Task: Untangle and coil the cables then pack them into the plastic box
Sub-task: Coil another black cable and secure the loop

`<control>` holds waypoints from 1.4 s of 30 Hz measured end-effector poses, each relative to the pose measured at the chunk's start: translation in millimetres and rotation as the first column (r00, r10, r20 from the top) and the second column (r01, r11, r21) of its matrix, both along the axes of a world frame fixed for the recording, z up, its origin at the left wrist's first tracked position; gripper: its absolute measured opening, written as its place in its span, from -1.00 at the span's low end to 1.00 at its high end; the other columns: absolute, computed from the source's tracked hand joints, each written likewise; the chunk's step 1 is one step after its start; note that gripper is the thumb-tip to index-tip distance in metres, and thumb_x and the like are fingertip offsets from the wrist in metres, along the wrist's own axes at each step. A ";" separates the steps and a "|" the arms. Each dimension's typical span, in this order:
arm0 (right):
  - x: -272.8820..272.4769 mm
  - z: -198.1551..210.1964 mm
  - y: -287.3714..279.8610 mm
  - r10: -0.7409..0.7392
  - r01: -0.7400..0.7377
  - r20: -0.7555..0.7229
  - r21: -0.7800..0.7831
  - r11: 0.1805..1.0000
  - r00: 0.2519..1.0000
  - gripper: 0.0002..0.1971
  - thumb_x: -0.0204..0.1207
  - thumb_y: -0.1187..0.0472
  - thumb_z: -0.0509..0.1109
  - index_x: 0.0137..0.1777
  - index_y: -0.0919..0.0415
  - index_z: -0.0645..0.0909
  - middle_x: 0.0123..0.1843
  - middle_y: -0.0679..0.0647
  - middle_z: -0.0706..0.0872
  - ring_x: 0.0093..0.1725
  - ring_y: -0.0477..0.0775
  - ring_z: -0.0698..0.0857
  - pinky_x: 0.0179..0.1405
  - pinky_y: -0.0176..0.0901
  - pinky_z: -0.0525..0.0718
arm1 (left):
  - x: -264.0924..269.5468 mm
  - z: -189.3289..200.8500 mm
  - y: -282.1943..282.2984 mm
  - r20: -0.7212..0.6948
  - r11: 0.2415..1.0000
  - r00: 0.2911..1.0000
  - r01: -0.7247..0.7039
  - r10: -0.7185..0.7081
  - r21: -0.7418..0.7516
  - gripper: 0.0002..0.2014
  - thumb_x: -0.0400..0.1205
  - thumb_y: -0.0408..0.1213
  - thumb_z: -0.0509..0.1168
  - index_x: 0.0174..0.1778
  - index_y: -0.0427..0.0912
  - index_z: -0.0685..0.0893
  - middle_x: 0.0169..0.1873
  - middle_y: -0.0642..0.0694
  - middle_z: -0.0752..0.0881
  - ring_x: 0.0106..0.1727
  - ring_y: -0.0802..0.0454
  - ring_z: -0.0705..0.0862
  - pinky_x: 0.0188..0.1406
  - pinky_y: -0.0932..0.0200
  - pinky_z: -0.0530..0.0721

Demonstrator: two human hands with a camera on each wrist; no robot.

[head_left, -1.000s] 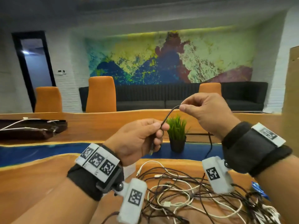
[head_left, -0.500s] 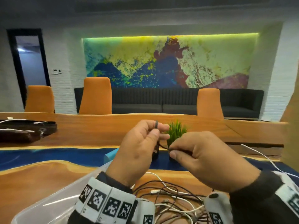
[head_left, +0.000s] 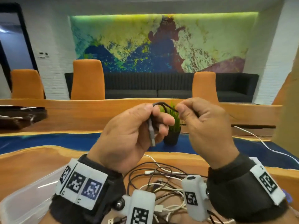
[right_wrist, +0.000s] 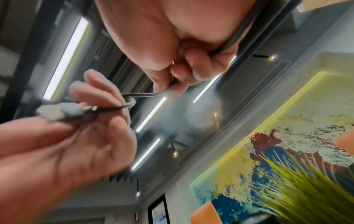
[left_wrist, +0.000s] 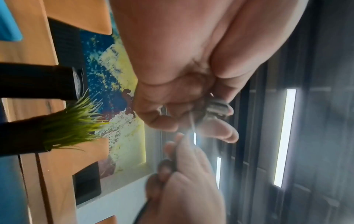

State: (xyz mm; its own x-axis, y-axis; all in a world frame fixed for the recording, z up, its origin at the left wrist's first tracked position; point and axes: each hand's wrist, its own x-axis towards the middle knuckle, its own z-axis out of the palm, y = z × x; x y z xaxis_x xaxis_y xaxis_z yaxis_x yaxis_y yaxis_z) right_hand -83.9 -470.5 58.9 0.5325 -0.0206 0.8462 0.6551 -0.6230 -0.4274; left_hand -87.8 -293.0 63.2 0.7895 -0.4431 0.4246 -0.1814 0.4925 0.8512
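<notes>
Both hands are raised in front of me with one thin black cable stretched between them. My left hand grips the cable's end, and its grey USB plug hangs down from the curled fingers. The right wrist view shows the same plug with a small loop of cable wound by the left fingers. My right hand pinches the cable a short way along. A tangle of black and white cables lies on the table below. The clear plastic box sits at the lower left.
A small potted grass plant stands on the blue strip of the wooden table, just behind my hands. A white cable trails across the right side. Dark items lie at the far left. Orange chairs and a sofa stand beyond.
The right hand dropped beside the left, then both rose level. A short loop of cable now arches between them, and the grey plug hangs from the left hand.
</notes>
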 end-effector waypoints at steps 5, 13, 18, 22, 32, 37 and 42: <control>-12.2 -1.1 9.0 0.018 -0.184 -0.355 -0.440 0.879 0.935 -0.82 0.70 0.01 0.23 -0.02 -0.02 0.64 -0.18 -0.14 0.67 -0.16 -0.13 0.60 -0.11 -0.03 0.61 | 3.5 -1.8 6.1 0.476 0.831 0.793 -0.519 0.380 0.201 -0.70 0.79 -0.16 0.09 0.13 -0.07 0.74 0.01 -0.19 0.83 -0.07 -0.05 0.77 0.07 0.01 0.75; -34.8 26.2 -6.8 0.110 -0.150 -0.113 -0.459 0.876 0.987 -0.87 0.58 0.05 0.40 -0.06 -0.02 0.79 -0.21 -0.20 0.74 -0.16 -0.16 0.68 -0.18 -0.24 0.62 | 4.3 -3.9 14.1 0.713 0.625 0.682 -0.631 0.164 0.460 -0.82 0.78 -0.16 0.11 0.11 -0.03 0.62 -0.02 0.11 0.74 0.04 0.17 0.71 -0.03 0.18 0.69; -20.5 19.2 -13.4 0.091 -0.065 0.107 -0.228 0.971 0.990 -0.83 0.52 0.03 0.48 -0.11 0.13 0.72 -0.23 -0.09 0.70 -0.20 -0.04 0.67 -0.28 -0.08 0.65 | 0.0 -3.9 13.5 0.517 0.781 0.852 -0.376 0.080 0.499 -0.71 0.73 -0.12 0.12 0.13 -0.16 0.70 -0.14 -0.15 0.71 -0.16 0.04 0.61 -0.16 0.10 0.61; -7.0 6.5 -5.4 0.099 -0.099 0.062 -0.009 0.995 0.993 -0.89 0.63 0.21 0.41 0.03 0.05 0.77 -0.08 -0.10 0.77 0.00 -0.09 0.72 -0.04 -0.04 0.70 | -6.2 -1.2 10.4 0.148 0.973 0.978 0.120 -0.150 0.197 -0.75 0.68 -0.21 0.18 0.02 -0.14 0.78 0.18 -0.37 0.71 -0.21 0.11 0.58 -0.22 0.22 0.53; -32.7 21.0 1.5 0.033 -0.186 -0.263 -0.580 0.793 0.964 -0.82 0.65 0.02 0.28 0.00 -0.07 0.73 -0.19 -0.21 0.67 -0.08 -0.18 0.60 -0.10 -0.28 0.55 | 9.5 -3.8 24.7 0.698 0.611 0.710 -0.593 0.091 0.524 -0.83 0.78 -0.19 0.15 0.10 -0.01 0.66 0.24 0.18 0.72 0.34 0.35 0.60 0.25 0.27 0.61; -24.7 19.9 -10.1 0.099 -0.092 0.007 -0.295 0.951 0.995 -0.87 0.62 0.12 0.37 -0.04 -0.03 0.77 -0.16 -0.20 0.75 -0.07 -0.17 0.70 -0.13 -0.24 0.63 | 4.9 -4.1 26.0 0.478 0.754 0.878 -0.316 0.003 0.576 -0.75 0.72 -0.17 0.15 0.09 -0.16 0.70 -0.04 -0.03 0.77 -0.16 -0.02 0.60 -0.17 0.14 0.60; -11.4 2.7 4.2 0.105 -0.127 -0.225 -0.082 0.989 0.969 -0.80 0.68 0.17 0.30 0.07 -0.05 0.77 -0.04 -0.15 0.76 0.02 -0.16 0.69 0.06 0.04 0.69 | -4.4 0.5 19.5 0.082 0.967 0.969 0.225 -0.235 0.118 -0.84 0.69 -0.22 0.21 -0.03 -0.14 0.70 0.36 -0.39 0.66 -0.17 0.09 0.62 -0.21 0.21 0.55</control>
